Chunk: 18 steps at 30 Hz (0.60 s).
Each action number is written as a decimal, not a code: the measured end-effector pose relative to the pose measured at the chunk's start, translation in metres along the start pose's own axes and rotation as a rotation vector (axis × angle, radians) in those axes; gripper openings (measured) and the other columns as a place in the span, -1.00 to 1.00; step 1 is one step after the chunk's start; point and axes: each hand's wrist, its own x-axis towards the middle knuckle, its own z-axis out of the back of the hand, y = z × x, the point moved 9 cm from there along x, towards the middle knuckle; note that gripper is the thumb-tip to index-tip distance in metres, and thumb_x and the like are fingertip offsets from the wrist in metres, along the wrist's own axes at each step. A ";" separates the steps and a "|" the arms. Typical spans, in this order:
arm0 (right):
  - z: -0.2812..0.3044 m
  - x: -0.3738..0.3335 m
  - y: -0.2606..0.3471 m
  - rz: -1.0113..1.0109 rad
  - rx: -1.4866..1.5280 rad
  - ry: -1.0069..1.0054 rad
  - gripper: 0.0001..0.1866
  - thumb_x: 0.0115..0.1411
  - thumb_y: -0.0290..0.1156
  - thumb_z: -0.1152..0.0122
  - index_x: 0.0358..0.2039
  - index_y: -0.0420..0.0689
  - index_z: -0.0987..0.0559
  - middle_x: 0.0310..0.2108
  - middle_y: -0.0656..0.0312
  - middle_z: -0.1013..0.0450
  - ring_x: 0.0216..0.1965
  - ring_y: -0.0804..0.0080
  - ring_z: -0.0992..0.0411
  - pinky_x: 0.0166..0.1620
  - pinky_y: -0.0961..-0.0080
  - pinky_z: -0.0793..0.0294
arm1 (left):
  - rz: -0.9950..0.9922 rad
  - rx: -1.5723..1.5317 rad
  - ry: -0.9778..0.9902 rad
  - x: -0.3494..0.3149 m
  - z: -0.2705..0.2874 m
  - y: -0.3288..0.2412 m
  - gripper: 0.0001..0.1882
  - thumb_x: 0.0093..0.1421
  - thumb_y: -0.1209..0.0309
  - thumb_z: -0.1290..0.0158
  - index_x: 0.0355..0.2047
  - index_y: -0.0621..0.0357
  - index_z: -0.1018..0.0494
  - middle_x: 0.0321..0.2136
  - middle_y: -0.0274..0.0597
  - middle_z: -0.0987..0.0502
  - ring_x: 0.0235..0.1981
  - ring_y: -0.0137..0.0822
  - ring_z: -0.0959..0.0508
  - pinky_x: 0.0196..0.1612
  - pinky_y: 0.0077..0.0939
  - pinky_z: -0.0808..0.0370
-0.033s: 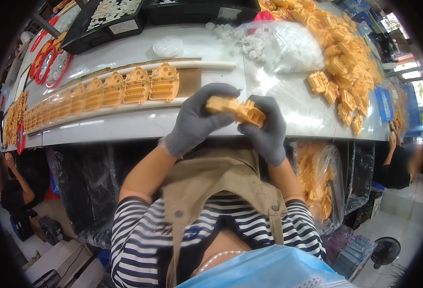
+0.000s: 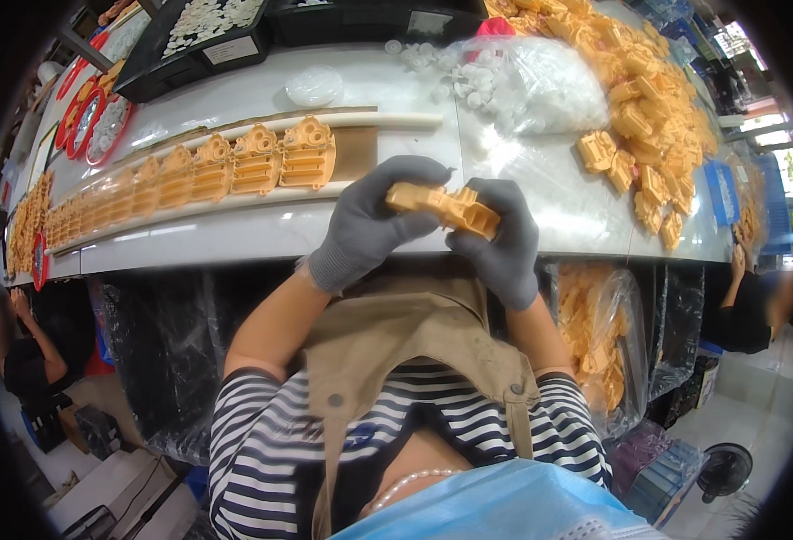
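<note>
Between my two grey-gloved hands I hold a yellow-orange moulded plastic housing [image 2: 446, 207], tilted, above the table's front edge. My left hand [image 2: 374, 211] grips its left end, thumb in front and fingers behind. At the right end, my right hand [image 2: 504, 238] pinches it between thumb and fingers. Left of my hands, a row of similar plastic housings [image 2: 257, 162] lies between two white rails on the table [image 2: 261, 220]. The undersides of the held part and some of my fingertips are hidden.
A large heap of yellow housings [image 2: 639, 108] covers the table's right side. Beside it lies a clear bag [image 2: 549, 90] of small white discs. Black trays [image 2: 200, 67] stand at the back, and a wrapped white stack [image 2: 314, 87] sits before them. People work at both sides.
</note>
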 end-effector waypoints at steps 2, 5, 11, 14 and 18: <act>0.004 0.001 0.006 0.043 -0.035 -0.014 -0.44 -0.17 -0.50 -0.47 -0.09 -0.15 -0.46 -0.22 0.10 -0.45 -0.25 0.28 -0.47 -0.20 0.45 -0.47 | 0.004 0.029 0.015 0.000 -0.002 0.001 -0.62 0.09 0.42 -0.25 -0.08 0.17 -0.44 -0.02 -0.07 -0.46 0.04 -0.23 -0.45 0.11 -0.36 -0.39; 0.007 0.001 0.015 0.144 -0.113 -0.034 -0.44 -0.21 -0.49 -0.49 -0.13 -0.14 -0.47 -0.28 0.08 -0.45 -0.32 0.21 -0.48 -0.28 0.42 -0.48 | -0.049 0.074 0.044 0.002 -0.007 0.000 -0.67 0.09 0.55 -0.19 -0.10 0.21 -0.46 -0.04 -0.10 -0.46 0.01 -0.32 -0.45 0.08 -0.45 -0.41; 0.014 -0.005 0.026 0.253 -0.221 -0.080 -0.45 -0.22 -0.46 -0.51 -0.16 -0.13 -0.48 -0.32 0.11 -0.45 -0.37 0.21 -0.47 -0.34 0.41 -0.47 | -0.072 0.088 0.036 0.003 -0.016 0.001 -0.70 0.10 0.68 -0.14 -0.13 0.23 -0.49 -0.06 -0.14 -0.48 -0.03 -0.39 -0.47 0.05 -0.53 -0.43; 0.019 -0.005 0.018 0.184 -0.197 -0.067 -0.45 -0.22 -0.46 -0.52 -0.16 -0.12 -0.47 -0.32 0.12 -0.45 -0.36 0.23 -0.47 -0.32 0.42 -0.48 | -0.026 0.056 0.007 0.004 -0.016 0.010 -0.68 0.09 0.67 -0.15 -0.12 0.23 -0.49 -0.05 -0.14 -0.48 -0.03 -0.40 -0.47 0.05 -0.55 -0.44; 0.026 0.003 0.007 0.088 -0.106 0.034 -0.40 -0.19 -0.46 -0.51 -0.09 -0.11 -0.45 -0.27 0.13 -0.47 -0.29 0.24 -0.50 -0.24 0.44 -0.50 | -0.017 -0.010 -0.017 0.010 -0.012 0.022 -0.59 0.09 0.65 -0.17 -0.03 0.21 -0.45 -0.01 -0.17 -0.46 -0.02 -0.41 -0.46 0.06 -0.57 -0.44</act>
